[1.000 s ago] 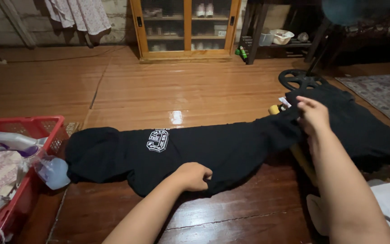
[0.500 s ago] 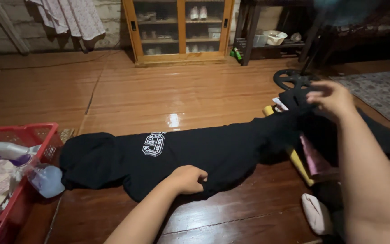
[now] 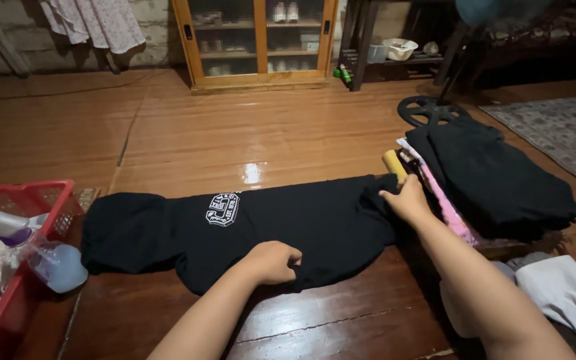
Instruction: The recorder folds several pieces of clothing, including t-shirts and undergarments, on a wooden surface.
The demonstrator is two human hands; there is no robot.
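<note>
A black shirt point(image 3: 281, 220) with a white crest print point(image 3: 223, 208) lies stretched flat on the wooden floor. My left hand point(image 3: 273, 261) is closed on its near edge, pinching the cloth. My right hand point(image 3: 408, 198) rests on the shirt's right end, fingers on the fabric there. Just beyond that hand lies a stack of folded clothes point(image 3: 495, 177) with a black piece on top and pink and yellow edges showing at its left side.
A red plastic basket point(image 3: 28, 200) at the left holds clothes and a spray bottle point(image 3: 41, 250). White cloth point(image 3: 565, 293) lies at the lower right. A fan base point(image 3: 428, 110), a wooden cabinet point(image 3: 255, 40) and a rug point(image 3: 561, 130) stand farther back.
My right hand lifted a black piece of clothing over to the right, dropped it onto the stack, and came back down to the shirt's right end. My left hand kept its pinch.
</note>
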